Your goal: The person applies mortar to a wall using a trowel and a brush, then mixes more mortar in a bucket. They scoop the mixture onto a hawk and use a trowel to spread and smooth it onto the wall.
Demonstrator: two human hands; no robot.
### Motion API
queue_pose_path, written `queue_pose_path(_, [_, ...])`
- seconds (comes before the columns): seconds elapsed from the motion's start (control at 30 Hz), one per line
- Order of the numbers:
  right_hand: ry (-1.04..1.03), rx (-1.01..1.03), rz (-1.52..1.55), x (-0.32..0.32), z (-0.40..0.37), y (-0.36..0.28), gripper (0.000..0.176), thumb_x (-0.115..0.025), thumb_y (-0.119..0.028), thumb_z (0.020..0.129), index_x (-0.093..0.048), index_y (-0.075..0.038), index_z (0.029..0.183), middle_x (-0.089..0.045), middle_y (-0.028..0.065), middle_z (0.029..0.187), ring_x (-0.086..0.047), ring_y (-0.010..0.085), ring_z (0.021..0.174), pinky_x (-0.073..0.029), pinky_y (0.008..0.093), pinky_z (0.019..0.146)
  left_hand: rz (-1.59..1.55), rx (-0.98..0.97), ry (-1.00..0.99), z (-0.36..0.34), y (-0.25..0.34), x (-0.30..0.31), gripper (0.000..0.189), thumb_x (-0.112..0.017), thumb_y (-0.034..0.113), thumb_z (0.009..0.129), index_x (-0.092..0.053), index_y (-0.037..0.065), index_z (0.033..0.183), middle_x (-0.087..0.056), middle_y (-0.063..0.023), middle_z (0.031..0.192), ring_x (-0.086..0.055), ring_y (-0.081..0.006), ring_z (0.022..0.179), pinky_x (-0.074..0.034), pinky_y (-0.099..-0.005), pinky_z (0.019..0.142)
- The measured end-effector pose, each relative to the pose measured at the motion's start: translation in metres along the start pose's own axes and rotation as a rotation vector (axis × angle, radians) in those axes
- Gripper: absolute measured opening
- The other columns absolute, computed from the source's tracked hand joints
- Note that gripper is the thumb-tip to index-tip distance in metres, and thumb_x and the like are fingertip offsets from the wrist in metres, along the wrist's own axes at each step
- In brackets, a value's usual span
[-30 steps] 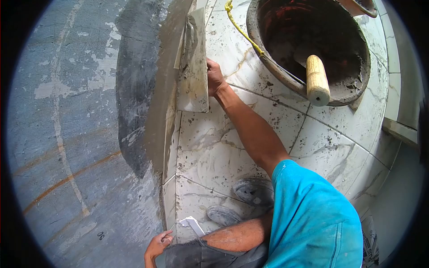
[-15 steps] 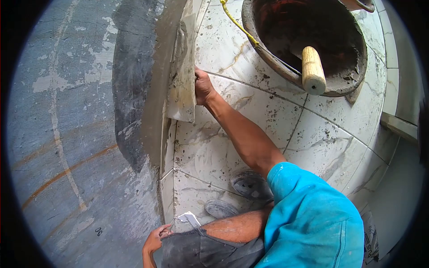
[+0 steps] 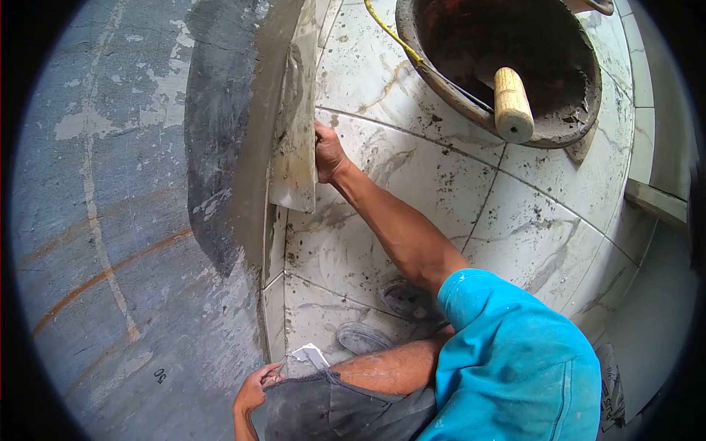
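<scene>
My right hand (image 3: pixel 331 156) is closed around the back of a plastering float (image 3: pixel 296 140), a long flat plate smeared with mortar. Its handle is mostly hidden by my fingers. The float's face lies against the wet grey mortar band (image 3: pixel 254 140) along the edge of the blue-grey wall (image 3: pixel 140 257). Down at the lower left, by my knee, my left hand (image 3: pixel 252 391) has its fingers pinched together. A thin bit shows at the fingertips, too small to name. Just beyond them is a small white piece (image 3: pixel 312 356).
A mortar-crusted bucket (image 3: pixel 441 95) with a yellow cord (image 3: pixel 390 33) stands at the upper right. A wooden handle (image 3: pixel 512 106) sticks out over its rim. Mortar crumbs dot the marbled floor tiles (image 3: pixel 544 242). Dusty footwear (image 3: pixel 364 336) shows beside my leg.
The float and my right hand have slid slightly down the view along the wall edge. My left hand has barely moved. The bucket appears slightly higher as the view shifts.
</scene>
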State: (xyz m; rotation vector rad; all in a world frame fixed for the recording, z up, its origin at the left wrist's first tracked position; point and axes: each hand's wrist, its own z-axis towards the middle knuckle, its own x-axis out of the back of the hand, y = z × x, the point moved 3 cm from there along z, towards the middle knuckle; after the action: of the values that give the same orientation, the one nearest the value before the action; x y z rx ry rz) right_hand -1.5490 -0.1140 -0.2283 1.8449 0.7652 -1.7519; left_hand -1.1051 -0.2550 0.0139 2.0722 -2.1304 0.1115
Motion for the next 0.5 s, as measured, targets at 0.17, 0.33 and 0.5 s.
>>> queue_pose_path(0.17, [0.015, -0.006, 0.005, 0.010, 0.001, 0.014, 0.032, -0.040, -0.036, 0.097, -0.057, -0.013, 0.114, -0.065, 0.0061, 0.091, -0.065, 0.0193, 0.078, -0.055, 0.0380, 0.070, 0.038, -0.039, -0.019, -0.001, 0.000, -0.001, 0.038, -0.049, 0.007, 0.096, -0.046, -0.003, 0.133, -0.062, -0.0122, 0.107, -0.058, -0.0166, 0.104, -0.041, -0.0270, 0.095])
queue_pose_path(0.33, [0.185, 0.033, -0.033, -0.009, -0.012, 0.017, 0.030, -0.042, -0.036, 0.098, -0.061, -0.013, 0.098, -0.056, -0.0037, 0.066, -0.037, 0.0033, 0.041, -0.036, 0.0183, 0.040, 0.060, -0.031, -0.012, -0.009, 0.014, -0.009, 0.039, -0.049, 0.010, 0.097, -0.046, -0.003, 0.133, -0.063, -0.0119, 0.108, -0.058, -0.0162, 0.104, -0.040, -0.0269, 0.095])
queue_pose_path(0.5, [-0.003, 0.002, -0.034, 0.008, -0.013, 0.026, 0.033, -0.040, -0.034, 0.097, -0.057, -0.011, 0.113, -0.066, 0.0068, 0.092, -0.065, 0.0201, 0.080, -0.055, 0.0388, 0.072, -0.149, -0.012, -0.029, 0.001, -0.008, -0.001, 0.038, -0.052, 0.011, 0.096, -0.047, -0.003, 0.132, -0.063, -0.0121, 0.108, -0.058, -0.0156, 0.103, -0.043, -0.0262, 0.092])
